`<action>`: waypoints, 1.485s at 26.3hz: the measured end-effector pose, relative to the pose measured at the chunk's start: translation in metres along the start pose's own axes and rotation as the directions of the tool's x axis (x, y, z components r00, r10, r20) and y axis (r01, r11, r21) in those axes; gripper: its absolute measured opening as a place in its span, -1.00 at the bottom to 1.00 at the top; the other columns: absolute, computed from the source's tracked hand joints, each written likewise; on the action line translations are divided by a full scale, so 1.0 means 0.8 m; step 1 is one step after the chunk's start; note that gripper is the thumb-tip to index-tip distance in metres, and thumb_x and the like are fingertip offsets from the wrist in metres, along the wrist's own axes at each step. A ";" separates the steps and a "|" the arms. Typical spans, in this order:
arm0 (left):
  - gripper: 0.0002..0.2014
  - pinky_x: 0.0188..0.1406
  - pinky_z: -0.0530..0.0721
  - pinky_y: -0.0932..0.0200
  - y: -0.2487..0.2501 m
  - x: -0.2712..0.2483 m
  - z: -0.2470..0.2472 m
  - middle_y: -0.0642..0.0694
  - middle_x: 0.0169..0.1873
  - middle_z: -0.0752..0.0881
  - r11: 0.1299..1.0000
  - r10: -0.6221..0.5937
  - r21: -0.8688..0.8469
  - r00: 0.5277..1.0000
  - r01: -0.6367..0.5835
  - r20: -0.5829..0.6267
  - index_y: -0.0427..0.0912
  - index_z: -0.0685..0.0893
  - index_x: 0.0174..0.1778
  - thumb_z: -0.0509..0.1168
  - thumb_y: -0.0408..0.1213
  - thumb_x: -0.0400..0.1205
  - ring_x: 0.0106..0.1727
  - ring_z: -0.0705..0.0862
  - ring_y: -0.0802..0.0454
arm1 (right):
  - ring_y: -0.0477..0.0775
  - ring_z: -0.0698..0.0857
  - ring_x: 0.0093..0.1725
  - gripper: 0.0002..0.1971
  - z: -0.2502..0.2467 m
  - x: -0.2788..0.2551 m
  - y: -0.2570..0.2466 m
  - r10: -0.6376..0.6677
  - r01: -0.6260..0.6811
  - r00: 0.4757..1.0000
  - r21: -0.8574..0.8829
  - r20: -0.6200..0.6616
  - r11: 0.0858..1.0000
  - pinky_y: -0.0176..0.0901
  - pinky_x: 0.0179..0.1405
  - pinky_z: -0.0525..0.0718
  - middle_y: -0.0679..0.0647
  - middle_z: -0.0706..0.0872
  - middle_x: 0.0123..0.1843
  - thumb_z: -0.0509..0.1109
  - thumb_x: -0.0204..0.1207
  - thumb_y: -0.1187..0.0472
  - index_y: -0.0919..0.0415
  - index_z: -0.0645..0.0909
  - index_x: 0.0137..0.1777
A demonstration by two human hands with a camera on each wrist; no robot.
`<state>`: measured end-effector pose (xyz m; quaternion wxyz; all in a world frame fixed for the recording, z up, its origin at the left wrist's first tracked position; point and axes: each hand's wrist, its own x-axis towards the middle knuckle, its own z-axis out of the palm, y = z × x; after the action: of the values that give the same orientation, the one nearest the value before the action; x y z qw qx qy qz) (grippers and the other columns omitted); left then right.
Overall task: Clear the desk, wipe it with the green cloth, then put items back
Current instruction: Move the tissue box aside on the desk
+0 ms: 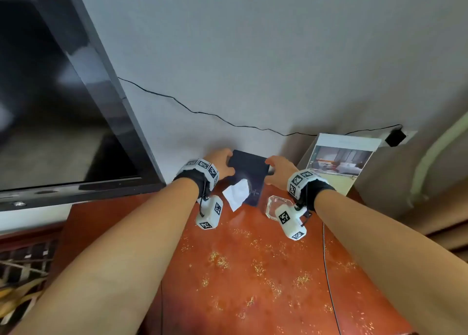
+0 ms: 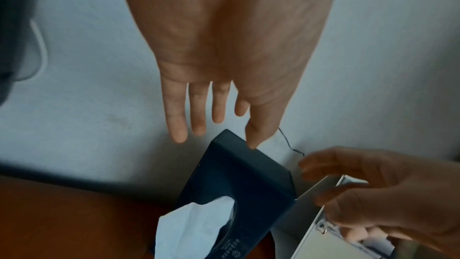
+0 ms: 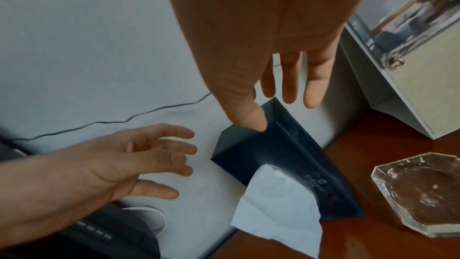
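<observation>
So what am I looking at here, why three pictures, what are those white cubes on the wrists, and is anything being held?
A person works bare-handed. One camera sits on the head; the white patterned blocks are cameras strapped to each wrist, giving the two close-ups. On the red-brown speckled desk lie a dark navy tissue box with a white tissue sticking out, a clear glass ashtray and a standing photo frame. The left hand and right hand flank the box with straight fingers; each thumb touches its top edge, but neither has closed a grip.
</observation>
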<state>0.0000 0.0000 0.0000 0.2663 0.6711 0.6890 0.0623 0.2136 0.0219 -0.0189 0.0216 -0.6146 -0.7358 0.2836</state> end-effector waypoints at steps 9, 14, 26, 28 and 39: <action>-0.20 0.26 0.62 -0.14 0.007 0.086 0.030 -0.07 0.53 0.39 0.973 0.048 0.216 0.987 -0.082 0.156 -0.06 0.29 0.60 0.45 -0.33 0.43 0.36 0.56 -0.25 | 0.20 0.63 0.15 -0.26 0.016 0.066 0.018 -0.062 0.060 0.996 0.037 0.060 0.998 0.10 0.13 0.69 0.11 0.55 0.31 0.59 0.21 0.21 0.03 0.42 0.42; -0.25 0.16 0.68 -0.16 0.009 0.122 0.040 -0.02 0.39 0.47 0.947 0.030 0.305 0.974 -0.099 0.223 -0.02 0.36 0.49 0.48 -0.33 0.37 0.21 0.64 -0.25 | 0.10 0.69 -0.07 -0.32 0.027 0.090 0.030 -0.061 0.054 0.993 0.067 0.097 0.996 -0.07 -0.16 0.69 0.01 0.63 0.06 0.63 0.21 0.17 0.03 0.39 0.31; -0.24 -0.03 0.67 0.00 -0.001 0.071 0.034 -0.03 0.26 0.56 0.949 -0.035 0.315 0.985 -0.020 0.168 -0.04 0.44 0.41 0.59 -0.17 0.29 0.12 0.68 -0.19 | 0.04 0.68 -0.16 -0.40 0.018 0.067 0.010 -0.185 0.185 0.964 0.017 0.192 0.983 -0.08 -0.27 0.67 0.01 0.64 -0.05 0.66 0.12 0.12 0.09 0.42 0.11; -0.24 -0.07 0.57 0.08 -0.006 0.041 0.024 -0.05 0.27 0.57 0.962 -0.051 0.274 0.990 0.012 0.134 -0.09 0.45 0.43 0.60 -0.20 0.33 0.17 0.66 -0.18 | 0.06 0.68 -0.14 -0.39 0.014 0.054 -0.007 -0.239 0.248 0.950 -0.018 0.199 0.969 -0.04 -0.21 0.70 0.02 0.64 -0.03 0.66 0.10 0.12 0.09 0.45 0.12; -0.26 0.11 0.69 -0.08 -0.070 -0.143 -0.046 -0.08 0.25 0.66 0.941 -0.244 0.223 0.967 0.255 -0.076 -0.07 0.52 0.40 0.64 -0.13 0.31 0.20 0.67 -0.15 | 0.09 0.68 -0.15 -0.42 0.043 -0.017 -0.149 -0.545 0.571 0.796 -0.027 0.263 0.820 -0.08 -0.29 0.64 0.03 0.63 -0.03 0.66 0.12 0.16 0.14 0.48 0.12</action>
<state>-0.0716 -0.1049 0.0385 0.1760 0.6031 0.7771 -0.0367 0.0977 -0.0137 0.0093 -0.0185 -0.3307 -0.8950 0.2988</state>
